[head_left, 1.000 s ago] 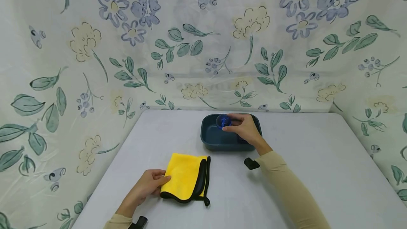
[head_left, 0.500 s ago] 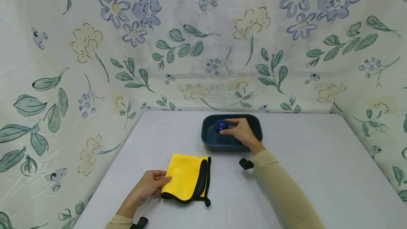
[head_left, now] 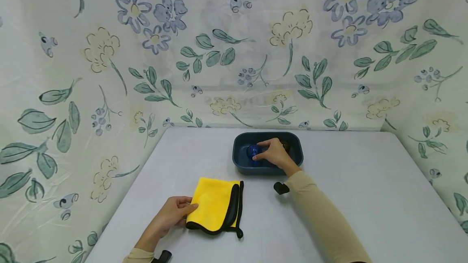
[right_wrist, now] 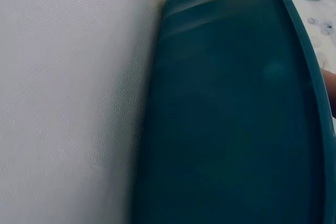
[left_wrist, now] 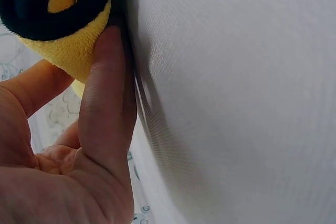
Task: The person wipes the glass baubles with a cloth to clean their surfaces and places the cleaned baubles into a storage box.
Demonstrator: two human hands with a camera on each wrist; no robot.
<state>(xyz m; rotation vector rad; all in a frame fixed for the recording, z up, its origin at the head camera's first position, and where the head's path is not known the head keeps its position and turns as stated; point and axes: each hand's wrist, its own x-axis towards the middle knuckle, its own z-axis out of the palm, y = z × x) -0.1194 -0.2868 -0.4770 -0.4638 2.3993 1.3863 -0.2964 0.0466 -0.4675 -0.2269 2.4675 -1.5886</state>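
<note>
A glossy blue ball sits low inside a dark teal tub at the back middle of the table. My right hand reaches into the tub and grips the ball with curled fingertips. The right wrist view shows only the tub's outer wall close up, with a fingertip at the frame's edge. A folded yellow cloth with black trim lies near the front. My left hand pinches its left edge, thumb on top. In the left wrist view the cloth sits between thumb and a finger lying on the table.
The grey table spreads wide to the right of the tub. Floral sheeting hangs behind and on both sides. A small dark object lies in the tub behind my right hand. A black strap shows at my right wrist.
My right hand has lowered the blue ball from the tub's rim level down into the tub. The left hand and the cloth have stayed put.
</note>
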